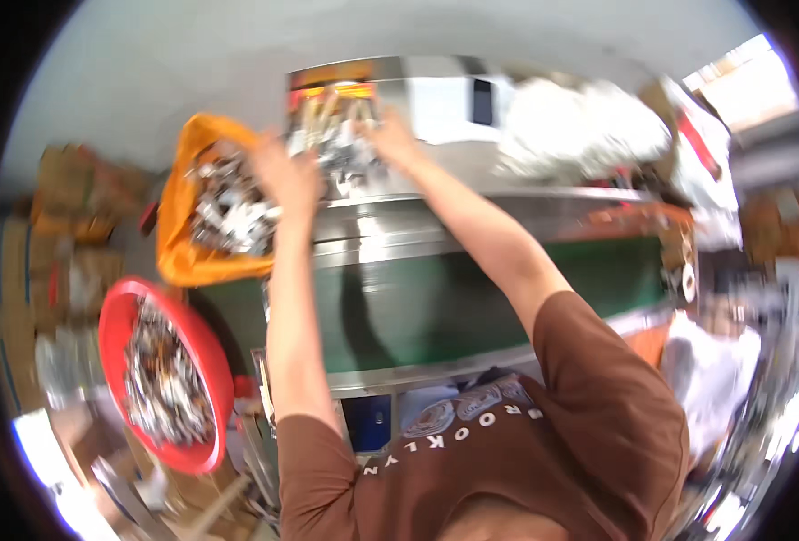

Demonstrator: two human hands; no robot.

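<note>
Brown T-shirt (544, 462) nearest; loose silvery pieces (339, 160) lie between left hand (289, 176) and right hand (394, 140), near both; grips blurred, cannot tell.

Belt (427, 298) before parts pile (344, 155); basket (173, 221) left of pile; tub (214, 365) before basket; phone (482, 101) on paper (440, 108), right; bag (589, 131) farther right.

The basket (172, 239) is orange and the small pieces (233, 212) in it silvery, while the basin (223, 379) is red. The desk (467, 167) is metallic grey, the belt (436, 311) green. The T-shirt (602, 406) is brown with white lettering (436, 443) and a blue-grey print (472, 410); the phone (482, 101) is black, the paper (437, 104) white.
</note>
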